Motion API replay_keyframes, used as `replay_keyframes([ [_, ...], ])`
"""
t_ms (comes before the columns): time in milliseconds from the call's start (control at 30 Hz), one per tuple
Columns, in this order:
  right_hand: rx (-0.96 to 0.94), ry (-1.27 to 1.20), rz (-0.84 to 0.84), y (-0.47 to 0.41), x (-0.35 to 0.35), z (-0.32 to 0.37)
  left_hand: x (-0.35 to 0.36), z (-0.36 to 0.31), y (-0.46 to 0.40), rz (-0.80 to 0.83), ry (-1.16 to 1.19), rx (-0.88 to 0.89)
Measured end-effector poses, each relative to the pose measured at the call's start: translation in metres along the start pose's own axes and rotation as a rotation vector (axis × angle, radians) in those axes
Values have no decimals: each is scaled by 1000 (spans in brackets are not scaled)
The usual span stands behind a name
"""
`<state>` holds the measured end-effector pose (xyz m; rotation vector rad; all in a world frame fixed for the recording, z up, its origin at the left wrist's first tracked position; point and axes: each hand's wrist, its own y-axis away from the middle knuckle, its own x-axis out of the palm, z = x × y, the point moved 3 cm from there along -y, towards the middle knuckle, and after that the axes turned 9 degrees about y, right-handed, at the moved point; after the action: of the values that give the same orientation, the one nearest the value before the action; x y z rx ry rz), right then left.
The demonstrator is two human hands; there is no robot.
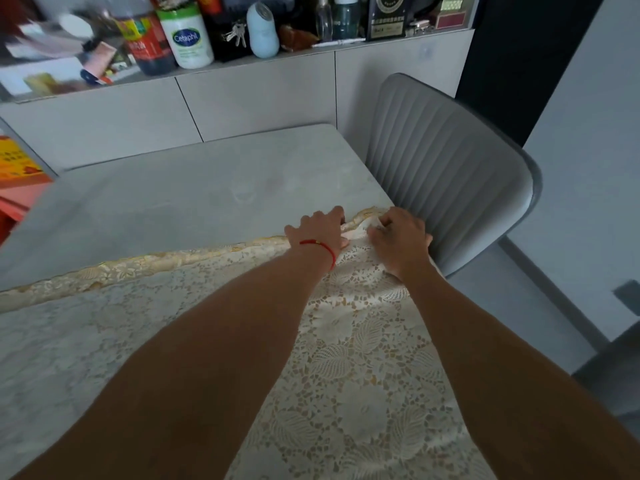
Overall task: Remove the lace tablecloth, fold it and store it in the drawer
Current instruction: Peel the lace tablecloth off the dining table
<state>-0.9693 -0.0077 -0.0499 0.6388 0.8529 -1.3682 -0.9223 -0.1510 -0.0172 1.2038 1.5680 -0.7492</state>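
I have my left hand (320, 230) and right hand (398, 239) close together at the far right corner of the lace tablecloth (363, 358), both pinching its bunched gold-trimmed edge beside the grey chair (446, 174). The cloth covers only the near part of the desk (180, 192); the far half lies bare. So I judge removal partly done. Folding is barely started, and storing remains; I see no open drawer.
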Motion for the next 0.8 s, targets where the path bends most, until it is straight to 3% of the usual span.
replay_keyframes([
  [167,-32,-266,130,44,-24,-6,10,2,57,-208,-17,151],
  [300,-192,-308,92,85,-58,3,-5,6,105,-260,33,245],
  [367,-250,-331,108,99,-87,13,-30,4,121,-218,135,264],
  [533,-249,-362,181,121,-172,58,-127,-24,156,103,622,105],
  [667,-331,-420,226,160,-238,108,-211,-53,198,119,800,113],
  [800,-413,-432,226,226,-297,152,-281,-62,270,32,768,294],
])
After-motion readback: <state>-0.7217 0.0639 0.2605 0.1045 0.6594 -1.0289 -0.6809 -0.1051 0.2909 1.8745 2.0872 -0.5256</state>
